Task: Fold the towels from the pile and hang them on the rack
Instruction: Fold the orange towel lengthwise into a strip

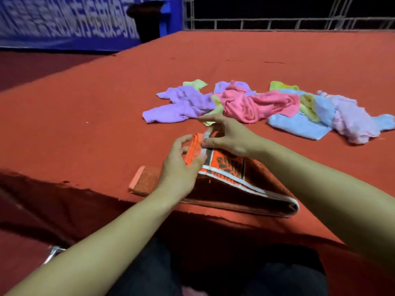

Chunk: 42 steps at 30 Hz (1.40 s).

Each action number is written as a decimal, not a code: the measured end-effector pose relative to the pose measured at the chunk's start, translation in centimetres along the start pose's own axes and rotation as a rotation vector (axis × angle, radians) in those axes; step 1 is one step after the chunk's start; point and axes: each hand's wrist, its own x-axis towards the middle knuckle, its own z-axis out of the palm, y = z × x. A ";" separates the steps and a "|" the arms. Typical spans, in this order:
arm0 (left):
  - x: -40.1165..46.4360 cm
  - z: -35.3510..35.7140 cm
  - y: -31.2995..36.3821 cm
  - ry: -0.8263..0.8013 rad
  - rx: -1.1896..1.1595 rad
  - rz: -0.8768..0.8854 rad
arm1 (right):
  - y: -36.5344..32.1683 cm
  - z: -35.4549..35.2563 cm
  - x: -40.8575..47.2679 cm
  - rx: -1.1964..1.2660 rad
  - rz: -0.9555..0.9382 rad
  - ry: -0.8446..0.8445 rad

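Note:
An orange, black and white patterned towel [235, 178] lies folded over near the front edge of the red-covered table [106, 107]. My left hand [181, 165] grips its raised left corner. My right hand [228, 135] pinches the same corner from above, between thumb and fingers. Behind my hands a loose pile of small towels [256, 105] spreads across the table: purple, pink, yellow-green, light blue and pale pink ones. No rack is in view.
A small orange folded cloth [145, 180] lies at the table's front edge, left of my left hand. A blue banner [64, 24] and a dark stand [147, 18] are at the back left. A white metal railing [277, 22] runs behind the table.

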 end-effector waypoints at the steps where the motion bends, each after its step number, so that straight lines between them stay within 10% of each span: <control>1: 0.1 -1.5 -0.8 0.023 0.016 -0.017 | -0.3 1.5 1.2 -0.006 -0.009 -0.029; 18: 0.3 -12.9 -8.4 0.045 0.563 -0.319 | 1.2 15.1 7.8 -0.364 0.006 -0.150; 23: 0.8 -12.0 -7.1 0.116 0.841 0.112 | 0.4 11.5 3.8 -0.475 0.021 -0.032; 26: 2.1 -9.7 -5.6 -0.104 0.785 0.402 | 0.6 9.0 0.1 -0.622 0.038 0.030; 31: 3.7 -7.1 -6.2 -0.655 1.145 0.342 | 2.5 6.4 -5.6 -0.930 0.285 -0.040; 42: 4.2 -7.6 -8.7 -0.680 1.119 0.306 | 6.9 6.5 -10.2 -0.894 0.405 -0.026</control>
